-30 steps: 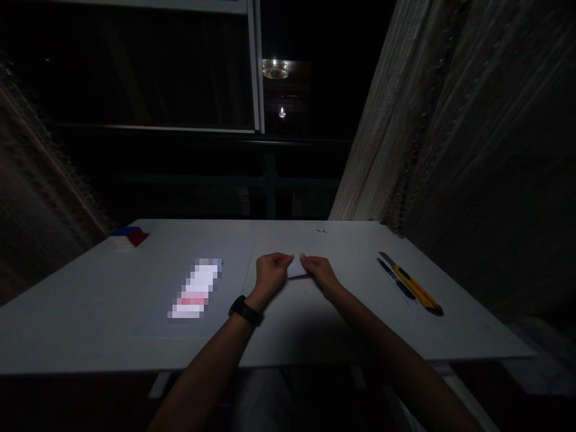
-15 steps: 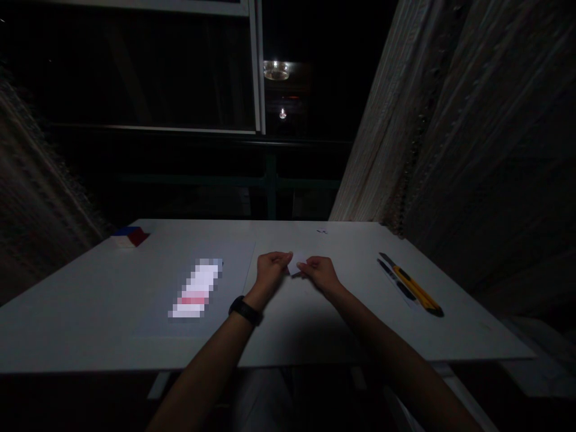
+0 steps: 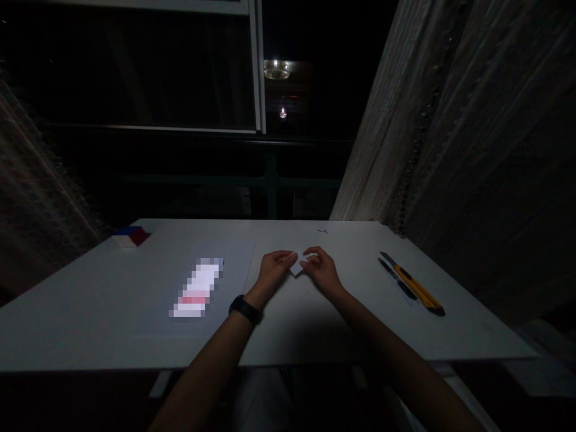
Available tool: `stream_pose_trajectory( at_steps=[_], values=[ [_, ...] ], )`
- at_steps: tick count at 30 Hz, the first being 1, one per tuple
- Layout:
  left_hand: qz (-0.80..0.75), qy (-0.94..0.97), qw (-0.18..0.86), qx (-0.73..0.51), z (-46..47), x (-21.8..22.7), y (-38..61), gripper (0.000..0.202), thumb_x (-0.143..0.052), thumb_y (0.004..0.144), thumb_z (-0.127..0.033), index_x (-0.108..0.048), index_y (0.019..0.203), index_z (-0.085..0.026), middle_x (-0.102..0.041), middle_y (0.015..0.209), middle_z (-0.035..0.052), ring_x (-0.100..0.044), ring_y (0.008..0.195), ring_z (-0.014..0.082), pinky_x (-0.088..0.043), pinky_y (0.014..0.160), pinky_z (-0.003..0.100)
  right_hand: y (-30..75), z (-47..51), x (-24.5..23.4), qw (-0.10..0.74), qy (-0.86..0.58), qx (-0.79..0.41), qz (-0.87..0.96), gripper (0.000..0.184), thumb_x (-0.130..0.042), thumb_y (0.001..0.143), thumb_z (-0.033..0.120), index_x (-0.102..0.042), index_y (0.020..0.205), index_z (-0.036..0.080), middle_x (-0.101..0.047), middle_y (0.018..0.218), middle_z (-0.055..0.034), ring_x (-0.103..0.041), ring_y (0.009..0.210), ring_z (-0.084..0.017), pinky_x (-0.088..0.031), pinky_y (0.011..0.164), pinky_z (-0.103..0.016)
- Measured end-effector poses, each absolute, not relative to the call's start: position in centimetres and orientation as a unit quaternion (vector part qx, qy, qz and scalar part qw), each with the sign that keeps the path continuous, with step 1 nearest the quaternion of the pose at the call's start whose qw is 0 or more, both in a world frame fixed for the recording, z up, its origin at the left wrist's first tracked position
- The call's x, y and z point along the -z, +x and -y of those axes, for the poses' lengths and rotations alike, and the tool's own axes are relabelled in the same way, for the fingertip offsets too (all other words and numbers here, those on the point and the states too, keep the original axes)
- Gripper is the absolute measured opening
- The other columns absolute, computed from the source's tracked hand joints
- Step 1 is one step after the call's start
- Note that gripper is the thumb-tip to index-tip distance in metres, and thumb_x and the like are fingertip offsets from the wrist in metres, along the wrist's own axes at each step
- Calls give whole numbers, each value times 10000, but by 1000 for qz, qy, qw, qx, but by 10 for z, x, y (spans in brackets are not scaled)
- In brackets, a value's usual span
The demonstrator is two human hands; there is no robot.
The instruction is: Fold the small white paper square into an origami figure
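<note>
"Where do we get through on the right?"
"By the wide lane of surface (image 3: 355,252) between our right grip (image 3: 321,270) and the pen (image 3: 407,290). The cutter (image 3: 416,288) lies just beside the pen, so we treat both as one slanting barrier."
"And on our left?"
"Tighter: our left grip (image 3: 274,271) is near the sheet (image 3: 238,258), where a bright pixelated item (image 3: 198,288) blocks the middle. We have more room between sheet and block (image 3: 130,237)."
"Between our grips?"
"The paper (image 3: 296,269) fills most of that gap. Nearer us, a strip runs between left forearm (image 3: 218,354) and right forearm (image 3: 387,342)."
"Beyond?"
"We skirt the scraps (image 3: 323,230), keeping short of the curtain (image 3: 373,150)."
</note>
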State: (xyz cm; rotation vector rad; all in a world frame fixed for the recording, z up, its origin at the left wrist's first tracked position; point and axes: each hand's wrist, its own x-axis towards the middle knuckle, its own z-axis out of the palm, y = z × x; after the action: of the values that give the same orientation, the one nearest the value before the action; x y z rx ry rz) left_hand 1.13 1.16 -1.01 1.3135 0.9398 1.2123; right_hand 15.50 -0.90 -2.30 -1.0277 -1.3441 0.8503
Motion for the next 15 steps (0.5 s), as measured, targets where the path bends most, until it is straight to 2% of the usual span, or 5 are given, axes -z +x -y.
stream_pose_trajectory(
  at_steps=[3,7,11,15],
  values=[
    [-415,550,507,-518,-11,9,11,344,-697,552,-360,-670,771,-96,-667,781,105,-597,730,183,-443,656,268,153,9,23,565,-419,-376,603,238,-634,610,293,-557,812,193,-537,584,40,-534,543,-115,-409,528,-231],
    [-421,503,526,-541,-11,10,10,274,-695,536,-286,-673,737,-101,-668,768,96,-597,728,176,-440,681,275,151,10,22,555,-395,-415,603,274,-642,601,266,-585,859,194,-583,640,16,-570,603,-137,-433,567,-247],
    [-415,460,573,-536,-12,11,8,289,-671,544,-253,-666,791,-101,-662,814,98,-594,719,169,-445,636,260,152,11,22,551,-390,-433,598,342,-658,589,245,-586,920,200,-600,636,19,-583,614,-146,-443,589,-258],
    [-426,457,576,-527,-12,10,8,308,-649,562,-260,-660,827,-103,-657,857,110,-594,726,177,-448,605,257,154,10,23,557,-391,-420,600,328,-656,602,234,-604,924,199,-619,664,9,-587,644,-150,-447,614,-264]
  ],
)
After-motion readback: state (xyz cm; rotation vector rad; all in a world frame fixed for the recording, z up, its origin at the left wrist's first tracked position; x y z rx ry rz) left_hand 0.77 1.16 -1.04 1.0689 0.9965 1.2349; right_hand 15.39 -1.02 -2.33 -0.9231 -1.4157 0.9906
